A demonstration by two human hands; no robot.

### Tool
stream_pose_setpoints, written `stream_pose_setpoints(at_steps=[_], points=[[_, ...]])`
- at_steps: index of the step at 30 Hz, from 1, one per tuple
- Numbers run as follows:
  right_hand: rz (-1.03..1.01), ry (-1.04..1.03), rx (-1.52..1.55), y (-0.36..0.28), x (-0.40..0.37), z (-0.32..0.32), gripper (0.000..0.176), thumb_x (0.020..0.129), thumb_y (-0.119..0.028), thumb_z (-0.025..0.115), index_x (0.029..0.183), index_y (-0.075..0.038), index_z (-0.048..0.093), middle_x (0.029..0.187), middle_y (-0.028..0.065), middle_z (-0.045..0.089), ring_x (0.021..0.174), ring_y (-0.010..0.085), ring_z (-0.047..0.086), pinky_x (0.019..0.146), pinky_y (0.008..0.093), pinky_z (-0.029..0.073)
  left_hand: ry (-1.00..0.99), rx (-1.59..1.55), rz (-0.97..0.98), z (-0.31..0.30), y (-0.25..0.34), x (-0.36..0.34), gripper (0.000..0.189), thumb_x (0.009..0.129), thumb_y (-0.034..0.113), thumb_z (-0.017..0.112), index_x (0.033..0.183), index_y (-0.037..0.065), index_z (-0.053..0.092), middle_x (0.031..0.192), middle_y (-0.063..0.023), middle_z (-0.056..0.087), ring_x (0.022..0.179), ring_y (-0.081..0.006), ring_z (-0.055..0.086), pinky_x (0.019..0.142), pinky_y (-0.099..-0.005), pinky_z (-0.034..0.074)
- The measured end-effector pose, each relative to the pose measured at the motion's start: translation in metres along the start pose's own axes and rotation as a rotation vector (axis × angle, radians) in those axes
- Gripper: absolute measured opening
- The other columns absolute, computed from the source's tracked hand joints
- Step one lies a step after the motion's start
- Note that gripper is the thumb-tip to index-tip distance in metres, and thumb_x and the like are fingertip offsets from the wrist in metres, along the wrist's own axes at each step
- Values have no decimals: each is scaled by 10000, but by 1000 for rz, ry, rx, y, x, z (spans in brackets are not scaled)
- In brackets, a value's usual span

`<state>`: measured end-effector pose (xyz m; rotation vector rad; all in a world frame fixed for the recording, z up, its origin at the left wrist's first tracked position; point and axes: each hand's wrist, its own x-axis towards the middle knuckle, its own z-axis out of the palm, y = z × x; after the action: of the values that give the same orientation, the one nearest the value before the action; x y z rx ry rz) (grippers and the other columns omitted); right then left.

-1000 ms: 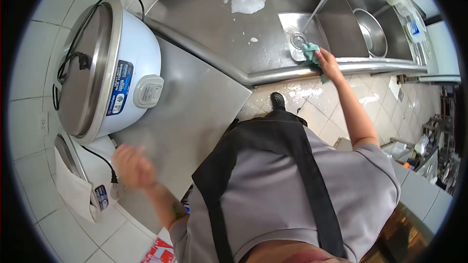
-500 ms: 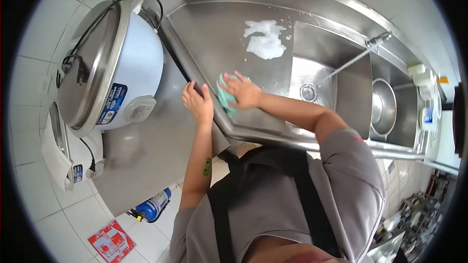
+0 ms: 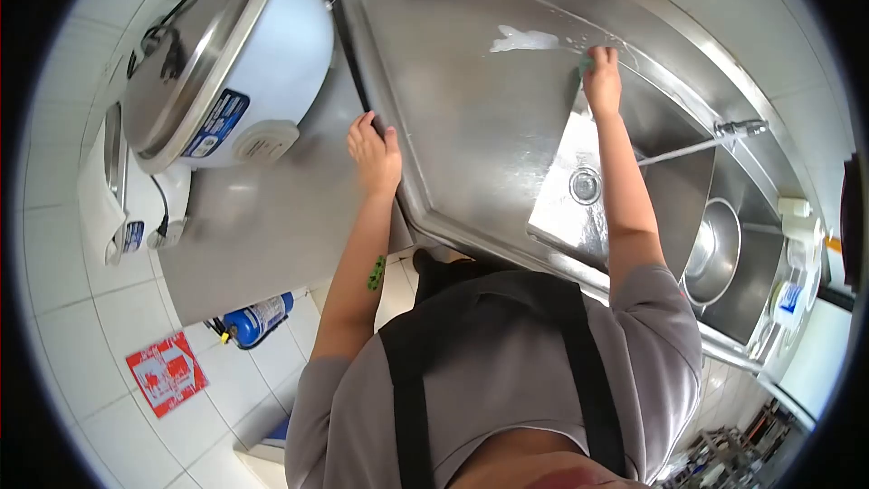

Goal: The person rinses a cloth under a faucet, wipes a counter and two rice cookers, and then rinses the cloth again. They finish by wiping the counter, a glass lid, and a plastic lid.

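Note:
My right hand (image 3: 603, 89) grips a green cloth (image 3: 586, 64), mostly hidden behind the fingers, at the far left corner of the sink basin (image 3: 568, 208). A patch of white foam (image 3: 525, 39) lies on the steel drainboard (image 3: 471, 109) to the left of that hand. My left hand (image 3: 375, 156) is beside the drainboard's raised left rim, over the edge of the steel table. Its fingers are loosely curved with the thumb apart, and nothing shows in them. Water runs from the faucet (image 3: 742, 128) toward the basin.
A large rice cooker (image 3: 281, 63) stands on the steel table (image 3: 262, 226) at left, with a smaller white appliance (image 3: 136, 217) beside it. A metal bowl (image 3: 715, 249) sits in the second basin. A blue fire extinguisher (image 3: 258, 319) is below the table.
My right hand has moved the cloth from the drainboard's left rim to the far right, by the basin corner. The foam patch has shrunk. My left hand stays near the rim.

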<state>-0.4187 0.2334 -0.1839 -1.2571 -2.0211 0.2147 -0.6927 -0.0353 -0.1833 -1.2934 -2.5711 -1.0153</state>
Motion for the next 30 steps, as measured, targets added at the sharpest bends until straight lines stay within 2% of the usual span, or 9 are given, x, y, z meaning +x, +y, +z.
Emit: stream_pose_setpoints(at_steps=[4, 8, 14, 16, 20, 23, 25, 26, 30], points=[[-402, -242, -42, -79, -42, 39, 176, 650, -13, 520, 822, 20, 534, 916, 179, 487, 861, 333, 509, 726, 379, 447, -8, -34, -19, -5, 6, 1, 402, 760, 144, 518, 1122, 7, 408, 1151, -147, 398, 1086, -309, 353, 935, -399, 257], [-714, -628, 302, -165, -109, 70, 368, 716, -63, 500, 1065, 51, 480, 1106, 207, 446, 1043, 332, 455, 864, 371, 408, 4, -39, -6, -2, -1, 3, 407, 750, 137, 529, 1118, 5, 413, 1145, -151, 401, 1076, -310, 360, 933, -395, 260], [-730, -439, 261, -185, -95, 133, 323, 795, -44, 387, 1099, 25, 472, 1141, 130, 446, 1020, 278, 476, 895, 358, 389, -11, -86, 32, 0, -4, 4, 403, 743, 120, 528, 1113, 3, 419, 1135, -154, 411, 1061, -323, 366, 912, -406, 280], [-624, -380, 224, -168, -55, 173, 306, 823, -84, 379, 1102, 13, 460, 1162, 165, 449, 1000, 312, 484, 891, 352, 379, -28, -28, 46, 2, -11, 5, 407, 740, 119, 529, 1115, 3, 419, 1141, -156, 405, 1063, -327, 363, 911, -410, 278], [184, -328, 147, -83, 47, 175, 308, 873, -156, 317, 1101, 4, 448, 1079, 213, 496, 1001, 331, 476, 876, 389, 367, -80, -61, 31, -3, -6, 4, 409, 743, 127, 531, 1116, 3, 419, 1150, -158, 398, 1063, -328, 361, 916, -408, 270], [400, -156, 174, 12, 76, 123, 340, 865, -117, 310, 1155, 22, 420, 1158, 210, 456, 1084, 324, 431, 926, 361, 341, -79, -17, 86, 0, -5, 6, 401, 753, 134, 525, 1116, 0, 418, 1157, -158, 391, 1062, -328, 360, 920, -408, 264], [-23, 47, -150, 96, 63, 114, 286, 845, -190, 381, 1038, -26, 514, 1114, 201, 488, 1029, 334, 459, 856, 397, 362, -88, 6, 60, -4, -2, 5, 395, 761, 143, 520, 1115, -1, 419, 1156, -157, 394, 1063, -325, 360, 920, -409, 264], [254, 29, 7, 119, 57, 99, 291, 829, -115, 393, 1080, -24, 506, 1181, 177, 451, 1062, 307, 448, 895, 367, 361, -100, 0, 67, -5, -1, 4, 395, 761, 143, 520, 1115, -1, 419, 1156, -157, 394, 1063, -325, 360, 920, -409, 264], [482, -10, -462, 180, 24, 5, 409, 777, -13, 384, 1162, -102, 489, 1214, 131, 441, 1069, 279, 466, 883, 359, 391, -84, -25, 48, -9, 0, 6, 394, 762, 146, 521, 1114, 1, 420, 1156, -152, 398, 1072, -321, 357, 926, -406, 261]])
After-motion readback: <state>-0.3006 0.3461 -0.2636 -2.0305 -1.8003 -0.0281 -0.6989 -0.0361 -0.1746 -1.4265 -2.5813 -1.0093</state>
